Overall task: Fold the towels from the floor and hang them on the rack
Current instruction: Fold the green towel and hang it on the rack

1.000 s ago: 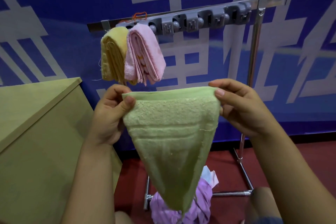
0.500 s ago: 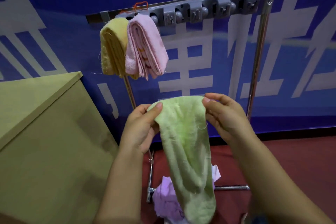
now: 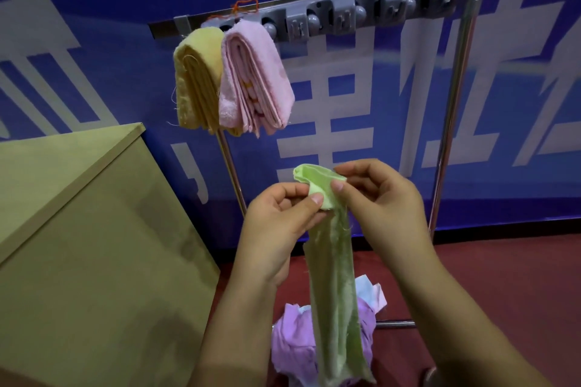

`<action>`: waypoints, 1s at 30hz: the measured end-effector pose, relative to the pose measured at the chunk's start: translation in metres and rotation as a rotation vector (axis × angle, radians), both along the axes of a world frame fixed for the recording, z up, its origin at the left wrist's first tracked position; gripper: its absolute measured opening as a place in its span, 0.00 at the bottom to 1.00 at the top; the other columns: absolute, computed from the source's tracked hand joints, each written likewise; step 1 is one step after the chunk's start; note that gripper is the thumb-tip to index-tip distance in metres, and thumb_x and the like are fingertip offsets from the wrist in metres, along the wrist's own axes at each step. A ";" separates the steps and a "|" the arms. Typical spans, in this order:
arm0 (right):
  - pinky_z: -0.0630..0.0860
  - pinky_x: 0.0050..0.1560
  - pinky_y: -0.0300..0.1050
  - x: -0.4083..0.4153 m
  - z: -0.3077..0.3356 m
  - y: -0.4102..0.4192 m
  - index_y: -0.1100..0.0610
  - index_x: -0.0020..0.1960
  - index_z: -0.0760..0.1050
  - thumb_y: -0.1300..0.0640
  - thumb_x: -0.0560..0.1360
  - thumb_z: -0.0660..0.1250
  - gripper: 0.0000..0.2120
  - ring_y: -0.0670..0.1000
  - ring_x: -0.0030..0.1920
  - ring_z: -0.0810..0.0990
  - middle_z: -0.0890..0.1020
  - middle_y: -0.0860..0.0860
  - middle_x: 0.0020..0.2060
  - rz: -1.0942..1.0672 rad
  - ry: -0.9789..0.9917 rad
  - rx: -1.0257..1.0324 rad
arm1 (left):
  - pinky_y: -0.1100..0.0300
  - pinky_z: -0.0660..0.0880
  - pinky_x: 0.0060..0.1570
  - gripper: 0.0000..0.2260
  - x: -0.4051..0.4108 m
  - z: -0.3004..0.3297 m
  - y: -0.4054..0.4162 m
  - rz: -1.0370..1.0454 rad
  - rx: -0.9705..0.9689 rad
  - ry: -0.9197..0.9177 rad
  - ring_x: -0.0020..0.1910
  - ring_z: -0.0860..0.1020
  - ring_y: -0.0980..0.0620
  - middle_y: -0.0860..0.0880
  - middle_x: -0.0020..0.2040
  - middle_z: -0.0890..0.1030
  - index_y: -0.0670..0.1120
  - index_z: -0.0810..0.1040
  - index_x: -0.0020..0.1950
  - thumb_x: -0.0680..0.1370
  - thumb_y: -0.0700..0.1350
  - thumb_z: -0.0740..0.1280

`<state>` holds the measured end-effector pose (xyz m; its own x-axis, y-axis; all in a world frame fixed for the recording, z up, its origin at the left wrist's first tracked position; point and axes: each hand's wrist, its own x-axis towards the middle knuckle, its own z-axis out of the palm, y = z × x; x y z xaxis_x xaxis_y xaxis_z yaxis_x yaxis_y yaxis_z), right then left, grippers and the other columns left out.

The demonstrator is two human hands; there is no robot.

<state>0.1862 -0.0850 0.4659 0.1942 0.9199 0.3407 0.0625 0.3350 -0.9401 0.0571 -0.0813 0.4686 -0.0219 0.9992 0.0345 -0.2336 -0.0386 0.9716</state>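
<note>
A green towel [image 3: 333, 286] hangs in a narrow folded strip in front of me. My left hand [image 3: 279, 226] and my right hand [image 3: 386, 204] both pinch its top end, thumbs almost touching. Behind them stands the metal rack [image 3: 452, 110] with a grey hook bar [image 3: 377, 16] along its top. A folded yellow towel [image 3: 196, 78] and a folded pink towel [image 3: 254, 78] hang side by side at the bar's left end. On the red floor below lies a heap with a purple towel [image 3: 292, 345] and a pale white-blue one [image 3: 371, 291], partly hidden by the green strip.
A tan cabinet [image 3: 78, 245] fills the lower left, close to the rack's left post. A blue wall banner with white characters [image 3: 345, 104] runs behind the rack. The rack's base bar [image 3: 396, 323] lies on the floor by the heap.
My hands have come together and lowered, closing the green towel from a wide spread into a narrow folded strip. The view has tilted slightly down.
</note>
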 end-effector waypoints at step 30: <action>0.74 0.54 0.30 -0.010 -0.006 -0.009 0.50 0.55 0.79 0.63 0.73 0.70 0.14 0.36 0.52 0.80 0.81 0.37 0.48 -0.045 -0.160 0.165 | 0.68 0.77 0.44 0.15 0.022 0.004 -0.017 0.073 0.065 -0.053 0.48 0.83 0.54 0.49 0.44 0.86 0.48 0.81 0.48 0.77 0.29 0.62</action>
